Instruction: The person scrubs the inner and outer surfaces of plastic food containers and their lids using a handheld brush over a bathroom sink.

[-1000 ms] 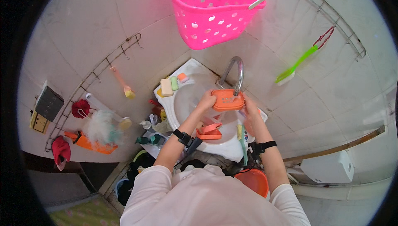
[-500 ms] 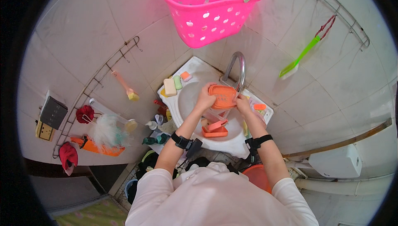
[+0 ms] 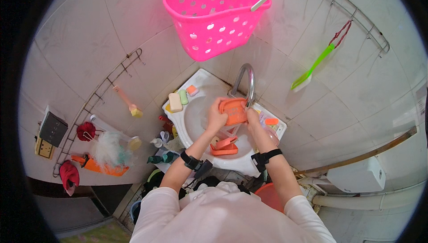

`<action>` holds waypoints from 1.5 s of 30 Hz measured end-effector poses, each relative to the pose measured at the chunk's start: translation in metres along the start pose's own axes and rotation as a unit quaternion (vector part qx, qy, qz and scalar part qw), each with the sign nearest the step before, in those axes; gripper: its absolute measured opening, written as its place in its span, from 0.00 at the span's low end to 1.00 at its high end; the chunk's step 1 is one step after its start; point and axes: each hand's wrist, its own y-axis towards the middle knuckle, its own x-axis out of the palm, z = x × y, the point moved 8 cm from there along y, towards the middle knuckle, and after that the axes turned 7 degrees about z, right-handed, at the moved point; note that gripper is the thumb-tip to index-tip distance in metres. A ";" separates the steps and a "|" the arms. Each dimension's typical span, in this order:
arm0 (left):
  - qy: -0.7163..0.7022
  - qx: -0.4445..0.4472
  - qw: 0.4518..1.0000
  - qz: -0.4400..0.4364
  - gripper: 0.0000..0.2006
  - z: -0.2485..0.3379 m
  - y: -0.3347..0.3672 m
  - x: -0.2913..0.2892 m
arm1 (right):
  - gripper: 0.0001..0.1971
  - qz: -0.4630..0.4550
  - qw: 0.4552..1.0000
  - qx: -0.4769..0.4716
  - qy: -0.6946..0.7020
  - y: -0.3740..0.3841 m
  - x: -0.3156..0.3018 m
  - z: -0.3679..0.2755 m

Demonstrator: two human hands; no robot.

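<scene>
Both my hands hold an orange soap dish (image 3: 233, 112), a shallow rectangular tray with small slots, over the white sink just below the tap's spout. My left hand (image 3: 216, 116) closes around its left edge. At the right edge, my right hand (image 3: 253, 116) pinches it close to the chrome tap (image 3: 250, 74). Under it is a clear plastic piece (image 3: 229, 131), partly hidden; I cannot tell whether it is held too. More orange soap dish parts (image 3: 224, 148) lie in the front of the sink (image 3: 196, 122).
Soap bars (image 3: 175, 102) sit on the sink's left corner, and an orange piece (image 3: 271, 121) on its right ledge. A pink basket (image 3: 214, 33) hangs above the tap. A green brush (image 3: 314, 68) hangs at right. Bottles (image 3: 162, 157) stand left of the sink.
The whole view has shifted a little, so the scene sits lower and further left. Both hands keep hold of the orange soap dish near the tap.
</scene>
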 end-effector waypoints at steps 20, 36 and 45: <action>-0.063 -0.193 0.978 -0.045 0.22 -0.040 -0.035 0.017 | 0.11 -0.048 0.996 -0.028 -0.067 0.003 -0.024 -0.016; -0.014 -0.036 0.993 -0.115 0.27 -0.022 -0.045 0.043 | 0.15 -0.081 0.977 -0.075 -0.183 -0.011 -0.021 -0.027; -0.052 -0.051 0.994 -0.076 0.27 -0.025 -0.047 0.041 | 0.15 -0.077 0.966 -0.129 -0.210 -0.018 -0.013 -0.040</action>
